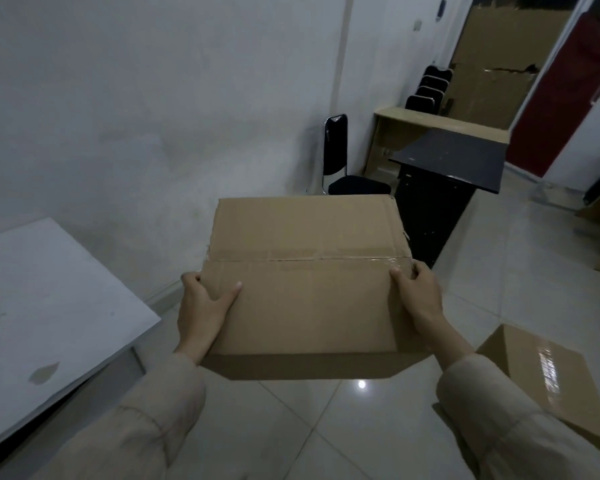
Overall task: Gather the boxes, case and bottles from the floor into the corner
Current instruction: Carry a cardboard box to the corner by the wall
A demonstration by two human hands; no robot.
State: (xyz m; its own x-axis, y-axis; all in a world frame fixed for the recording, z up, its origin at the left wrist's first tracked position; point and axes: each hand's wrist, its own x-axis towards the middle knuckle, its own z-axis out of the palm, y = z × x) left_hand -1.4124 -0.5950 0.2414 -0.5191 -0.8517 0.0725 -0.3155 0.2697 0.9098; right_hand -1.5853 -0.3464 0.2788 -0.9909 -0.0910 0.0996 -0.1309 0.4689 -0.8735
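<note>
A person in pale long sleeves is carrying a taped cardboard box (pixel 305 285) across a tiled floor (pixel 361 427), holding it clear of the ground at about waist height in front of a bare white wall (pixel 118 116). At far left, a white table (pixel 49 306) is standing beside the carrier, just short of the box. The left hand (pixel 201 310) is gripping the box's near left corner, thumb lying flat on the top flap and fingers curling round the edge and out of sight. The right hand (pixel 418 296) is gripping the opposite side near the tape seam, thumb on top and fingers wrapping the right edge. Beyond the box, a black chair (pixel 340 161) and a dark desk (pixel 451 161) are lining the wall. At lower right, a second cardboard box (pixel 548 379), sealed with glossy tape, is waiting on the floor, with more cardboard showing at the right margin.

The step in hand appears to be the carry: one box is up and travelling, presumably toward the corner, which cannot be identified with certainty here. The next move seems to call for walking the load there and lowering it level, then returning for the box at right. No case or bottles are in view. No brand, label or legible writing is showing on either box.
</note>
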